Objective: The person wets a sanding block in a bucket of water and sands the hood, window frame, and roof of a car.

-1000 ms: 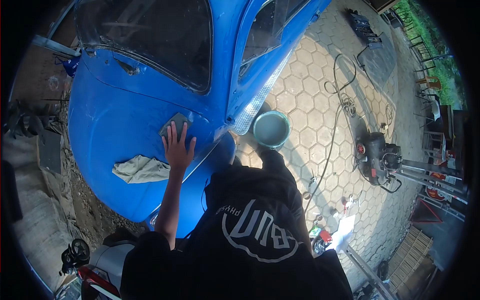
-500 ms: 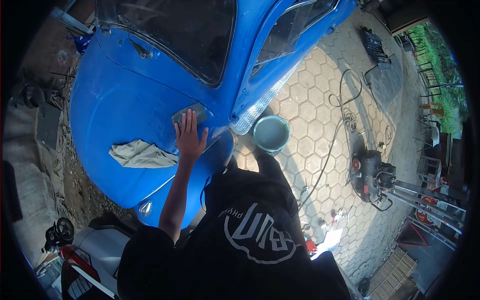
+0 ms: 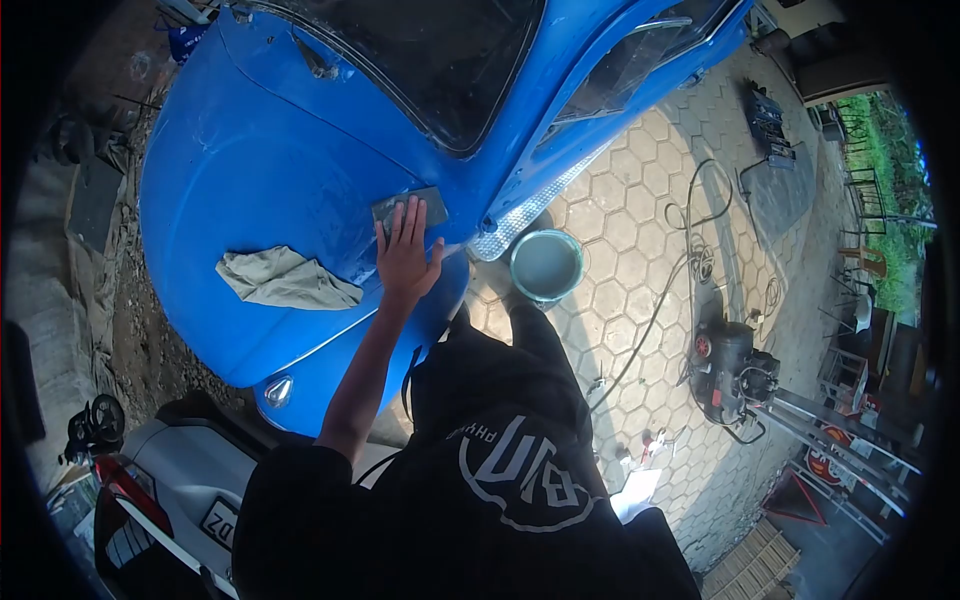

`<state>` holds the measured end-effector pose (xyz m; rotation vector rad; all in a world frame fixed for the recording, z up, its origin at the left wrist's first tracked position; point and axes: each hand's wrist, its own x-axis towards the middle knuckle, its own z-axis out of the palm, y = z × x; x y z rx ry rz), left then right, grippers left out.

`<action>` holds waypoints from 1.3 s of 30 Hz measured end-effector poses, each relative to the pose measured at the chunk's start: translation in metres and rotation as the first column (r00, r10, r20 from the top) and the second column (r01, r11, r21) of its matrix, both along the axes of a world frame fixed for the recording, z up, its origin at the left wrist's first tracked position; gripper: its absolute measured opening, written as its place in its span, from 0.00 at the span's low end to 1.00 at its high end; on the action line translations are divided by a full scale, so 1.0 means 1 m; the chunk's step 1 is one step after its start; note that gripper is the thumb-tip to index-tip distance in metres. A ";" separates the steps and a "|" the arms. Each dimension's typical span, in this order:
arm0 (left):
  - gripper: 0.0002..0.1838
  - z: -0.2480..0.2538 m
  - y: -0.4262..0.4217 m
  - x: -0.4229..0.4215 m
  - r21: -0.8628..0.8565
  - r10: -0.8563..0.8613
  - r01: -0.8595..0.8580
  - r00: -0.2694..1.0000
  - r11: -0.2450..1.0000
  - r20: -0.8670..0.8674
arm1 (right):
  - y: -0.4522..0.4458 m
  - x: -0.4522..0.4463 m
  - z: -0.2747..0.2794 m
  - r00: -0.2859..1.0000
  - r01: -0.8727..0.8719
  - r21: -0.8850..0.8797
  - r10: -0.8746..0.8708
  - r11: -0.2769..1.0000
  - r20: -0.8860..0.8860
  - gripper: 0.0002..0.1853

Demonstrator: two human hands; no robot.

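Observation:
My left hand lies flat with its fingers stretched out, pressing a dark grey sheet that looks like sandpaper against the blue car body. The sheet sits near the base of the windscreen pillar, on a scuffed patch. A crumpled grey-beige cloth rests on the same rounded panel, to the left of my wrist. Beside my leg, on the paving, stands a round bucket of cloudy greyish liquid. My right hand is out of view.
An air compressor stands on the hexagonal paving at right, with a hose trailing across the ground. A toolbox lies open further off. At lower left, a parked motorbike is close to the car's front.
My left hand and the sheet have slid right along the panel, towards the pillar. The cloth has stayed put on the car. The camera view has shifted and turned slightly.

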<state>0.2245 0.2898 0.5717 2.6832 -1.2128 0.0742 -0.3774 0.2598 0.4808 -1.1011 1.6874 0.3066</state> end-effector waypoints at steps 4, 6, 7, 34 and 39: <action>0.37 0.010 -0.017 0.067 0.002 0.052 -0.052 0.996 0.999 0.071 | -0.007 0.003 0.005 1.000 -0.018 -0.013 0.018 1.000 0.004 0.19; 0.37 0.009 -0.044 0.104 -0.063 0.163 -0.160 0.986 0.985 0.031 | -0.007 0.005 0.008 1.000 -0.024 -0.018 0.024 1.000 0.004 0.19; 0.37 0.009 -0.053 0.109 -0.098 0.199 -0.197 0.980 0.975 0.005 | -0.006 0.004 0.010 1.000 -0.025 -0.019 0.025 1.000 0.004 0.19; 0.39 -0.035 0.010 -0.048 -0.076 0.116 -0.107 0.983 0.991 0.139 | -0.097 -0.041 -0.056 0.978 -0.133 -0.037 0.137 0.990 0.159 0.20; 0.39 -0.033 0.064 -0.069 0.168 0.163 -0.181 0.980 0.969 0.116 | -0.126 -0.065 -0.109 0.937 -0.214 -0.172 0.252 0.962 0.243 0.20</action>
